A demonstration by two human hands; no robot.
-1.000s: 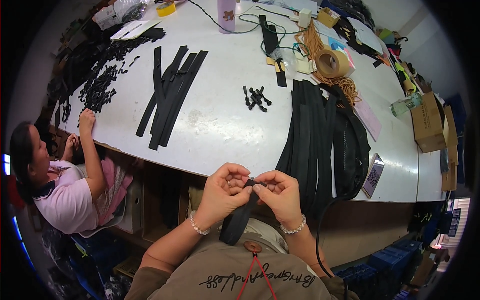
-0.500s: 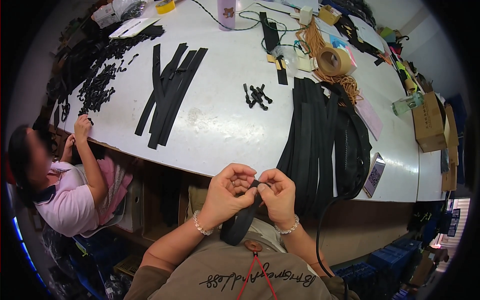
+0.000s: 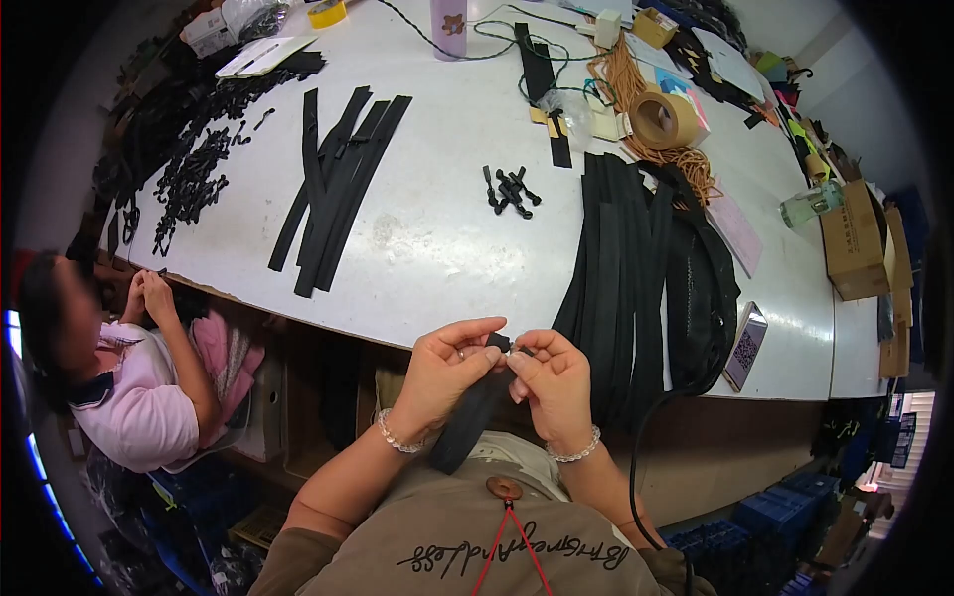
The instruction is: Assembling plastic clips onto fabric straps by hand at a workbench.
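Just in front of the table's near edge, my left hand (image 3: 442, 372) pinches one end of a black zipper tape (image 3: 465, 427). The rest of the tape loops down below my fingers toward my lap. My right hand (image 3: 555, 385) is closed close beside it, thumb and forefinger on a small dark piece, perhaps a zipper pull, at the tape's end. A tiny bright spot shows between the two sets of fingertips; the fingers partly hide the joint there. Several small black zipper pulls (image 3: 512, 189) lie in a loose group on the white table (image 3: 427, 268).
Black tapes (image 3: 343, 189) lie at left centre, with a bigger bundle (image 3: 616, 268) at right beside a black bag (image 3: 701, 288). A phone (image 3: 745, 346), a tape roll (image 3: 664, 121) and a purple cup (image 3: 450, 30) are on the table. A co-worker (image 3: 144, 387) sits at left near heaped black pulls (image 3: 194, 184).
My fingertips have shifted slightly, and the right hand has turned a little away from the left. The tape loop hangs straighter. The co-worker's raised hand has come down from the pile.
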